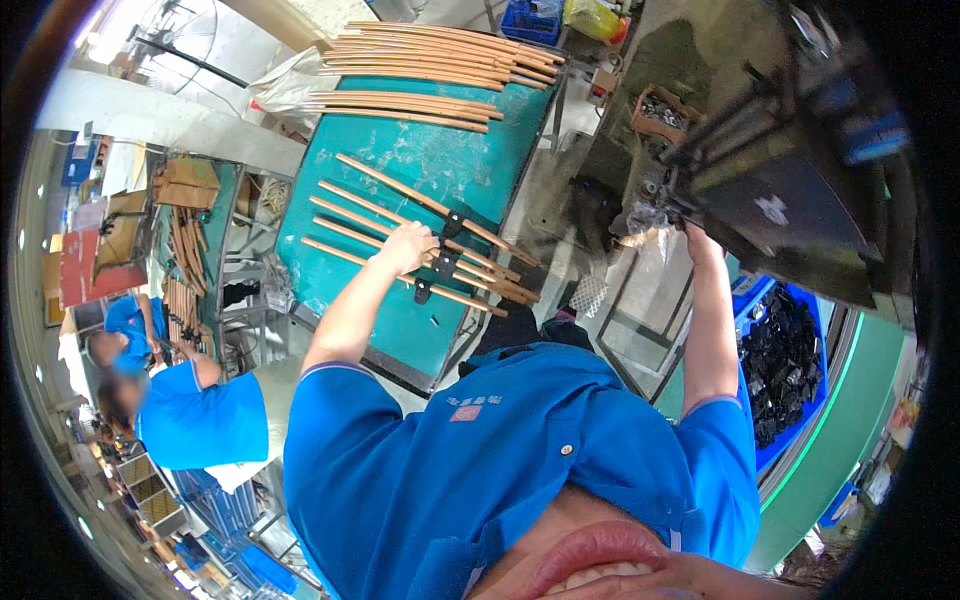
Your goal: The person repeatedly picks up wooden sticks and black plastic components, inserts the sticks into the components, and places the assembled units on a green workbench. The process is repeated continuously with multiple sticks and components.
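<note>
Rods of pale wood lie fanned across the green bench [420,160] in front of you, and your left hand [408,247] rests on the group nearest you. Your fingers curl down over these wooden rods [380,222], closed loosely around them just beside the black clips [447,262] that sit across the rods near their right ends. The rods run slantwise from upper left to lower right, lying flat on the bench top, with their right tips close to the bench's near edge.

Your right hand [690,235] is stretched up and away to the right, well apart from the left, and reaches the underside of a dark grey machine [790,190]. It touches the spot where small metal parts [645,215] cluster at the machine's lower corner; whether your fingers are closed on anything there you cannot tell, since the hand is mostly hidden behind the wrist and the machine.

At the far end of the bench a larger stack of the same kind of rods [440,55] is piled. Below your right arm a blue bin [750,300] holds a heap of black parts [785,365]. A small cardboard box [660,110] with metal bits sits near the machine's top left. To your left, another person in a blue shirt [200,415] works at a second bench with more rods.
</note>
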`<state>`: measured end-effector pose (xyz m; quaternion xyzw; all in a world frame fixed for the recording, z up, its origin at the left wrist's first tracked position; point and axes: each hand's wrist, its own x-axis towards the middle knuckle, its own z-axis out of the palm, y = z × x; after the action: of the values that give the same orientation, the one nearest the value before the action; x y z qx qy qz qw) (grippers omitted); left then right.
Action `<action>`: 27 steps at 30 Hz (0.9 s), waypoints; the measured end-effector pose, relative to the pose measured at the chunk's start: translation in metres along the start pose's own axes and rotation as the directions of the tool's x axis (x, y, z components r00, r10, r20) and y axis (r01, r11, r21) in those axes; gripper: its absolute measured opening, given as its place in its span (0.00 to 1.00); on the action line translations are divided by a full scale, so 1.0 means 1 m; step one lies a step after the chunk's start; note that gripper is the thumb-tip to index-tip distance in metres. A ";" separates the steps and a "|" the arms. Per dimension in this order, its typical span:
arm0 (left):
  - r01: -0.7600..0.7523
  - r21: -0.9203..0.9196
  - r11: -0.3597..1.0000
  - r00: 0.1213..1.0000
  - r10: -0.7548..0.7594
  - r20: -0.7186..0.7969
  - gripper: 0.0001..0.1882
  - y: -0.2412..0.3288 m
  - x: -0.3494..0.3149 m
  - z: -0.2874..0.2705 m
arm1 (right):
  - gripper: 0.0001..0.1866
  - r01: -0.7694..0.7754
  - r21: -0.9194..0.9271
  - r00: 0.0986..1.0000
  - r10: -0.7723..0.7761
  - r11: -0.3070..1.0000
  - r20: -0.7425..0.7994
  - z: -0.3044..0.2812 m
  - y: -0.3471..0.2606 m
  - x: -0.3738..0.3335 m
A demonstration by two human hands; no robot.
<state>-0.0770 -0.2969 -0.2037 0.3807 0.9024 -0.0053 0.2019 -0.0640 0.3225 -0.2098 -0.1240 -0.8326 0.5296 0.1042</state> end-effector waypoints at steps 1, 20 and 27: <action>-0.072 -0.039 0.997 0.990 0.067 -0.126 0.20 -0.004 -0.003 -0.011 | 0.10 -0.272 0.534 0.962 0.244 0.801 0.125 0.002 -0.036 -0.011; -0.168 0.128 0.977 0.828 0.210 -0.520 0.11 -0.087 0.223 -0.035 | 0.09 -0.250 0.059 0.872 0.252 0.966 -0.420 -0.017 -0.130 -0.165; -0.073 0.219 0.973 0.970 0.121 -0.212 0.11 -0.050 0.161 -0.062 | 0.14 -0.545 -0.246 0.510 0.084 0.802 -0.856 -0.231 0.050 -0.167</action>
<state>-0.2351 -0.2121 -0.2134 0.4418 0.8940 -0.0474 0.0577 0.1697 0.4878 -0.1662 -0.5290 -0.7547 0.1937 0.3363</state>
